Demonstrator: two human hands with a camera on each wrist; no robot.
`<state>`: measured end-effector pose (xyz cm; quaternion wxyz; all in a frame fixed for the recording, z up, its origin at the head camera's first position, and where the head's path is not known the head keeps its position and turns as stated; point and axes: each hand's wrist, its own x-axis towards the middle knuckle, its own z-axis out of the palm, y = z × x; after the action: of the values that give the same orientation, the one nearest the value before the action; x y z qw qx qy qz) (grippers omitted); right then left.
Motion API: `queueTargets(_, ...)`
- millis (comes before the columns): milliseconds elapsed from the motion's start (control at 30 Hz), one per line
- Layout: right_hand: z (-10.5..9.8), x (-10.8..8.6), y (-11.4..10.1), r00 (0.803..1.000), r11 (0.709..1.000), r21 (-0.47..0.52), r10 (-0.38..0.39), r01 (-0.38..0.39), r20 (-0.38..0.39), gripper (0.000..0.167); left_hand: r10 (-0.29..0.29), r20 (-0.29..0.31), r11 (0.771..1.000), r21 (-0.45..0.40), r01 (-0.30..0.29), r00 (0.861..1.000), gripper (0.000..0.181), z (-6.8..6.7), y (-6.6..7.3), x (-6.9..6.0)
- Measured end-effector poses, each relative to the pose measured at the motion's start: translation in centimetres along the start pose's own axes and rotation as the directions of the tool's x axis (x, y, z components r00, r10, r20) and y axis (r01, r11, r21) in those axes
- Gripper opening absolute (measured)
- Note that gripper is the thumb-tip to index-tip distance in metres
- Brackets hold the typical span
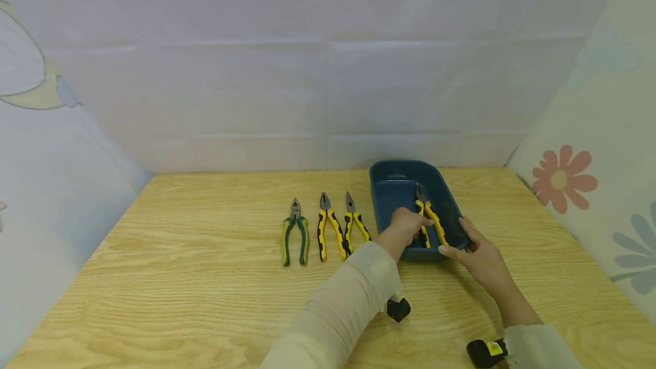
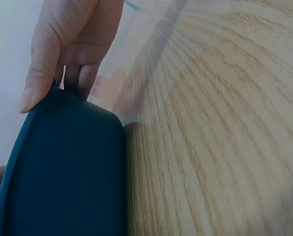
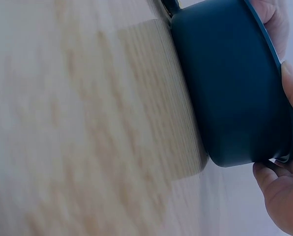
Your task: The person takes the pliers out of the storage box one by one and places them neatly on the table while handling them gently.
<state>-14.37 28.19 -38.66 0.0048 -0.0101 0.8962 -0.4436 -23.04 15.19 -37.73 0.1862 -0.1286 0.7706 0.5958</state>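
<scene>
Yellow-and-black pliers (image 1: pixel 437 224) lie in a dark blue tray (image 1: pixel 377 187), jaws toward its far end. My left hand (image 1: pixel 406 224) reaches over the tray's near left side and grips these pliers by the left handle, one finger lying across it. Part of the grip is hidden. On the near right corner my right hand (image 1: pixel 479 258) holds the tray rim, thumb on the near edge and fingers along the right side. The left wrist view shows the right hand (image 2: pixel 70 42) at that corner. In the right wrist view, right-hand fingers (image 3: pixel 267 177) reach under the rim.
Left of the tray, three pliers lie in a row on the wooden table (image 1: pixel 205 289): green-handled pliers (image 1: pixel 295 232), yellow-and-black pliers (image 1: pixel 330 226) and yellow-and-black long-nose pliers (image 1: pixel 355 221). A pale wall (image 1: pixel 256 73) stands behind the table.
</scene>
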Motion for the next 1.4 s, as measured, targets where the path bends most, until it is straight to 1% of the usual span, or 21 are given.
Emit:
queueTargets(133, -0.1, 0.0, 0.0, 1.0, 1.0, -0.01, 0.0, 0.0, -0.001, 0.085, -0.038, -0.021, 0.999, 0.015, 0.038, 0.999, 0.033, 0.3, 0.1, 0.2)
queueTargets(400, -0.1, 0.0, 0.0, 1.0, 1.0, -0.021, 0.009, -0.009, -0.005, 0.085, -0.13, -0.038, 0.989, -0.077, 0.127, 0.991, 0.023, 1.0, 0.2, 0.9)
queueTargets(600, -0.1, 0.0, 0.0, 1.0, 1.0, -0.018, 0.003, -0.003, 0.0, 0.084, -0.158, -0.045, 0.976, -0.156, 0.15, 0.986, 0.037, 1.3, 0.3, 0.9)
queueTargets(733, -0.2, 0.1, 0.0, 1.0, 1.0, -0.024, 0.008, -0.008, -0.001, 0.084, -0.153, -0.039, 0.974, -0.176, 0.144, 0.987, 0.038, 1.4, 0.5, 0.9)
queueTargets(800, -0.4, 0.2, 0.0, 1.0, 0.999, -0.029, 0.014, -0.014, -0.001, 0.085, -0.149, -0.034, 0.977, -0.163, 0.141, 0.988, 0.035, 1.5, 0.6, 0.8)
queueTargets(967, -0.5, 0.1, -0.1, 1.0, 0.999, -0.037, 0.019, -0.019, 0.0, 0.084, -0.121, -0.044, 0.989, -0.086, 0.117, 0.992, 0.028, 1.7, 0.8, 0.7)
queueTargets(1100, -0.5, 0.1, -0.2, 1.0, 0.999, -0.031, 0.02, -0.02, 0.002, 0.084, -0.084, -0.054, 0.996, 0.031, 0.086, 0.995, 0.025, 1.8, 0.8, 0.6)
queueTargets(1167, -0.4, 0.1, -0.2, 1.0, 0.999, -0.025, 0.022, -0.022, 0.005, 0.084, -0.073, -0.057, 0.992, 0.1, 0.079, 0.996, 0.024, 1.9, 0.8, 0.7)
queueTargets(1233, -0.4, 0.1, -0.3, 1.0, 1.0, -0.02, 0.021, -0.021, 0.006, 0.084, -0.067, -0.062, 0.986, 0.151, 0.076, 0.996, 0.023, 2.0, 0.7, 0.7)
queueTargets(1300, -0.3, 0.1, -0.3, 1.0, 1.0, -0.015, 0.018, -0.018, 0.008, 0.084, -0.067, -0.061, 0.985, 0.152, 0.076, 0.996, 0.022, 2.0, 0.7, 0.8)
queueTargets(1400, -0.3, 0.1, -0.4, 1.0, 1.0, -0.01, 0.015, -0.015, 0.009, 0.084, -0.067, -0.053, 0.989, 0.132, 0.073, 0.996, 0.02, 2.0, 0.7, 1.0)
